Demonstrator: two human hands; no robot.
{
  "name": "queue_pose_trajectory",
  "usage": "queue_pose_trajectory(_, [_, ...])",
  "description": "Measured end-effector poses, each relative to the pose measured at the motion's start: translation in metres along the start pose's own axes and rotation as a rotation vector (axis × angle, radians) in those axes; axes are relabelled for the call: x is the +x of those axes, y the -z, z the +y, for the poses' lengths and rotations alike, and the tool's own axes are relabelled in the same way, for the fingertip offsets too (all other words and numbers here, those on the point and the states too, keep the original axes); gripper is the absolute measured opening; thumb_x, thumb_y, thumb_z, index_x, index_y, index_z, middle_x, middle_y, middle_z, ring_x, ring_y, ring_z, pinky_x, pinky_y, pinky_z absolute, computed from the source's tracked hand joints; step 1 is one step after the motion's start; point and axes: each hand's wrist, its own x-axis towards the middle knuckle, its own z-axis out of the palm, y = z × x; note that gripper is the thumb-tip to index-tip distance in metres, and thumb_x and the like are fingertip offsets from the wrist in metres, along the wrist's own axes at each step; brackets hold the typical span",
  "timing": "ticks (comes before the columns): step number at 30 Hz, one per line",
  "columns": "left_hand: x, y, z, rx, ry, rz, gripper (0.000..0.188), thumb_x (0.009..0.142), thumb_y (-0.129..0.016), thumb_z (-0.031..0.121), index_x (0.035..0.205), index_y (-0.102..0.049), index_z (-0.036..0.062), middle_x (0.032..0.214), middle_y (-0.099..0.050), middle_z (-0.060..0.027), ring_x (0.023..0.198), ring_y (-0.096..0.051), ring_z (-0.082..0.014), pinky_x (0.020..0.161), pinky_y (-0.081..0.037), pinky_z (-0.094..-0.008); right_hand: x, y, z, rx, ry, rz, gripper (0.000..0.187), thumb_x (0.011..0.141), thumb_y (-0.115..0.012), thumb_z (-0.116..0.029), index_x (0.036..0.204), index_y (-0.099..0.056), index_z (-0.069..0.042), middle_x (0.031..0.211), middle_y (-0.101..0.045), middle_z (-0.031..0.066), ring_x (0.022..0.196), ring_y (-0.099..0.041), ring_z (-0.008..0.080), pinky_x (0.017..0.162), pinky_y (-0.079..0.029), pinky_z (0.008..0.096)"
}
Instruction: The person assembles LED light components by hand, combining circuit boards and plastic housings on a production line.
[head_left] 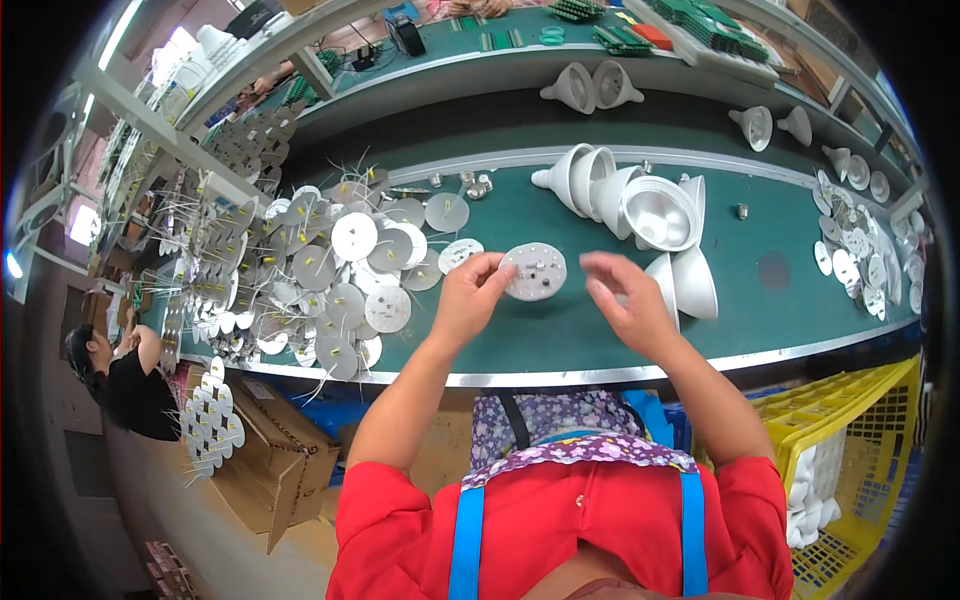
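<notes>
Pinched between thumb and fingers, a round light-grey LED board (pixel 537 272) with small components is held by my left hand (pixel 466 300) above the green bench. To its right, my right hand (pixel 636 306) has its thumb and fingers apart, with nothing visible in them. Just beyond that hand stand several white cone-shaped lamp housings (pixel 660 218), two of them partly hidden behind it. Another round board (pixel 460 254) lies behind my left fingertips. A large heap of similar discs with wires (pixel 340 262) spreads over the left of the bench.
Small metal lamp caps (pixel 478 187) lie along the bench's back. More discs (pixel 855 245) are piled at the far right. White housings (pixel 574 88) sit on the shelf behind. A yellow crate (pixel 850 420) is at lower right, a cardboard box (pixel 270 450) at lower left. Another person (pixel 125 380) works at left.
</notes>
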Motion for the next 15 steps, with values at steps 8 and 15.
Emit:
queue_pose_trajectory(8, [-0.037,-0.028,0.02,-0.124,0.087,-0.138,0.013,0.085,-0.061,0.01,0.092,-0.062,-0.0009,0.076,-0.062,0.0001,0.065,-0.055,-0.0039,0.057,-0.043,-0.019,-0.004,0.001,-0.029,-0.522,0.509,-0.199,0.064,0.054,-0.08,-0.024,0.108,-0.051,-0.009,0.123,-0.049,0.0174,0.107,-0.052,0.0341,0.089,-0.043,0.0426])
queue_pose_trajectory(15, [-0.031,-0.043,0.017,0.036,-0.342,-0.103,0.03,0.089,-0.054,0.021,0.112,-0.058,0.003,0.103,-0.064,-0.0073,0.104,-0.056,-0.0188,0.09,-0.042,-0.0311,-0.018,0.027,-0.025,-0.034,0.072,-0.1,0.057,0.065,-0.078,-0.02,0.11,-0.048,-0.004,0.114,-0.055,0.0175,0.098,-0.059,0.0308,0.087,-0.046,0.0364])
